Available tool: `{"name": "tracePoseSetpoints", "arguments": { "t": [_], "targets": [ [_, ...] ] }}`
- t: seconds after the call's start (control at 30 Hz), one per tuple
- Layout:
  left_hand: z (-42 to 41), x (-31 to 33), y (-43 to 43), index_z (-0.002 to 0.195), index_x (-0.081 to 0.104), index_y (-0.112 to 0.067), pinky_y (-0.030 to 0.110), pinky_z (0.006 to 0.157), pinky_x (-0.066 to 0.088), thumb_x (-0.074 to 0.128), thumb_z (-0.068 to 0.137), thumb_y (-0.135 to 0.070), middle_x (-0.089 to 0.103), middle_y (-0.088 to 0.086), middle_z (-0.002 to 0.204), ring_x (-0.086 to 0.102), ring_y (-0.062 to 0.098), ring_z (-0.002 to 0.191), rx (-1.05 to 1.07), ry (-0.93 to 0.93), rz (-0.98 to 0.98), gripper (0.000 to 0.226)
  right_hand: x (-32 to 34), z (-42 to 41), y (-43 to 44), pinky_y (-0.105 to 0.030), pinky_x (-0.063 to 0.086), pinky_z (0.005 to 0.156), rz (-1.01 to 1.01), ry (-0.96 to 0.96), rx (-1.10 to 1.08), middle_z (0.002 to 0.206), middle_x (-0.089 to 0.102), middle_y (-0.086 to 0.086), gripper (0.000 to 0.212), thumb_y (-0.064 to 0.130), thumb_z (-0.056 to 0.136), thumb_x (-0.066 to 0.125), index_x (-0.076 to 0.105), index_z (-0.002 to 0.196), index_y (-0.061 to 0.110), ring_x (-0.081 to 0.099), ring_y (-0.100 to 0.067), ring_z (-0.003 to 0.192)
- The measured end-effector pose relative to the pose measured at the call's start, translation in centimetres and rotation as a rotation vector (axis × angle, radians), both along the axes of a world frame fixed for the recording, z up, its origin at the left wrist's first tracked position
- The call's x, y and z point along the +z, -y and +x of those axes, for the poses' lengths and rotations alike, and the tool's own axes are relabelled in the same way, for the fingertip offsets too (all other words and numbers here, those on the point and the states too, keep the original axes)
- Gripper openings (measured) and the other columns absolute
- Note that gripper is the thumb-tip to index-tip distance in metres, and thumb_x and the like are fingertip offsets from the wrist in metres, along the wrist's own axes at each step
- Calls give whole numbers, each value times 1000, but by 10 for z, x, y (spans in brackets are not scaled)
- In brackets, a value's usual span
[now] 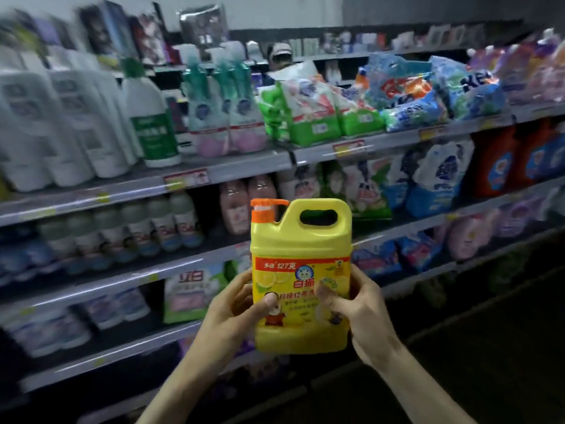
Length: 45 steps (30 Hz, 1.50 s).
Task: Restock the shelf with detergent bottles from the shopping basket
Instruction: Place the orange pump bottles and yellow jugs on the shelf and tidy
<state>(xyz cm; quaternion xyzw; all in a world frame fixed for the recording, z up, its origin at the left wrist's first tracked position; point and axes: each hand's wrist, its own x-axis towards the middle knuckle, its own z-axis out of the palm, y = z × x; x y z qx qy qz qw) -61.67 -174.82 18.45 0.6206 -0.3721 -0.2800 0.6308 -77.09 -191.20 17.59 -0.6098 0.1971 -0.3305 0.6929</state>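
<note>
Gripping from both sides: the left grip (232, 304) and right grip (363, 307) hold one yellow detergent bottle (301, 249) upright in the air, in front of the shelf (214, 175) and not resting on any board. Both forearms rise from the bottom edge and the palms face each other across the lower half of the bottle. Left thumb (269, 301) is laid flat on the front label, with the fingers wrapped round the left side. Right thumb (324, 293) presses the label from the other side, and its fingers curl behind the right edge. Both grips are closed on the bottle, which has an orange pump cap (266, 209) at top left and a moulded carry handle (319, 215) at top right. The red band on the label reads "多送127克". Below it are a round blue cat emblem, red characters "白猫" and lemon slices. A further line begins "柠檬红茶", partly covered by the thumbs, and the smaller print is too fine to read. The shelves behind are motion-blurred. Visible there are white bottles (70, 123), one white bottle with a green label (153, 123), stand-up refill pouches (226, 111), green-and-white powder bags (318, 111), blue bags (428, 96) and pink bottles (244, 206). A lower bag (189, 289) shows "立白". The price tags (186, 179) on the shelf rail are unreadable.
</note>
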Motion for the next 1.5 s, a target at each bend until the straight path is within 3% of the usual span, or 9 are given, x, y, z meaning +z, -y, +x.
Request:
{"name": "tracePoseSetpoints", "arguments": {
  "t": [0.1, 0.4, 0.73, 0.9, 1.33, 1.5],
  "targets": [
    [16, 15, -58, 141, 61, -20, 37, 100, 60, 64, 100, -13, 75, 2, 130, 71, 21, 122, 110, 42, -23, 41, 17, 41, -40, -58, 61, 94, -53, -19, 111, 119, 78, -7, 56, 33, 80, 88, 67, 127, 13, 76, -28, 110],
    [70, 38, -254, 139, 61, -20, 28, 94, 60, 63, 97, -20, 76, -2, 127, 71, 17, 121, 386, 71, -88, 42, 56, 151, -203, -42, 65, 86, -255, -29, 438, 117, 79, 0, 58, 27, 77, 88, 64, 128, 15, 77, -22, 106],
    [127, 49, -440, 136, 62, -22, 22, 89, 59, 62, 100, -15, 77, -7, 124, 73, 12, 116, 638, 135, -96, 36, 70, 259, -381, -41, 65, 88, -339, -4, 654, 119, 78, 4, 60, 32, 77, 87, 62, 130, 18, 77, -15, 107],
    [154, 39, -498, 134, 64, -24, 22, 89, 60, 64, 99, -21, 78, -8, 123, 73, 11, 116, 757, 120, -83, 35, 64, 307, -440, -36, 65, 87, -370, -18, 750, 118, 78, 8, 61, 34, 76, 88, 62, 129, 21, 76, -13, 107],
    [274, 15, -604, 132, 66, -31, 28, 92, 59, 68, 96, -39, 77, -14, 122, 72, 6, 116, 1120, 69, -25, 38, 39, 488, -557, -42, 63, 94, -415, 24, 1011, 120, 77, 9, 67, 39, 76, 91, 60, 133, 23, 75, -10, 109],
    [328, 14, -631, 133, 61, -29, 18, 86, 58, 61, 101, -35, 76, -18, 121, 72, 2, 112, 1215, 78, -35, 32, 39, 561, -596, -35, 64, 93, -452, 64, 1118, 119, 77, 11, 67, 40, 76, 89, 59, 134, 23, 74, -4, 107]
  ]
}}
